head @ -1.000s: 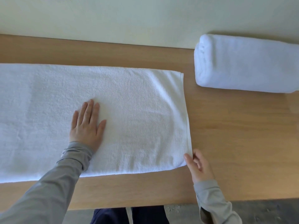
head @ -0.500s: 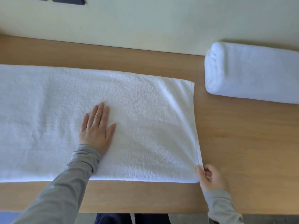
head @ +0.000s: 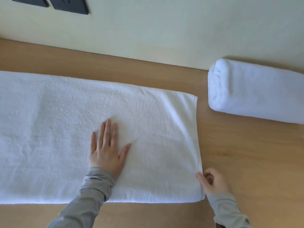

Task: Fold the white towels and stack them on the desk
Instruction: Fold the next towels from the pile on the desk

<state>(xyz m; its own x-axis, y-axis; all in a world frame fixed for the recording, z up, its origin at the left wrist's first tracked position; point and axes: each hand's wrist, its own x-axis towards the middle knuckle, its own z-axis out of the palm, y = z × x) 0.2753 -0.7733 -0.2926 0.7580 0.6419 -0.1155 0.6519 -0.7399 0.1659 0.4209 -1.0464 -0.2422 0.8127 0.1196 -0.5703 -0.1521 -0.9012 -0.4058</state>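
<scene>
A long white towel (head: 65, 129) lies flat on the wooden surface (head: 246, 153). It is spread from the left border of the view to a straight short edge a little right of the middle. Its near long edge runs close to the near side of the surface, and a strip of bare wood shows between its far edge and the wall (head: 164, 30). The left hand (head: 107, 150) rests palm down on the near half of this towel, with the fingers straight and the thumb spread to the right; it presses the cloth and grasps nothing. The right hand (head: 212, 183) is at the near right corner of the same towel, with the fingers curled. Its thumb and forefinger pinch the short edge just above the corner, and small wrinkles in the cloth run toward the pinch. Both arms wear gray sleeves (head: 92, 191). A second white towel (head: 256, 91), folded into a thick bundle with a rounded left end, lies on the surface at the far right, close to the wall. It is apart from the long towel, with bare wood between them, and it runs out of the view on the right. On the wall, at the upper left, two dark plates (head: 70, 4) are partly visible.
</scene>
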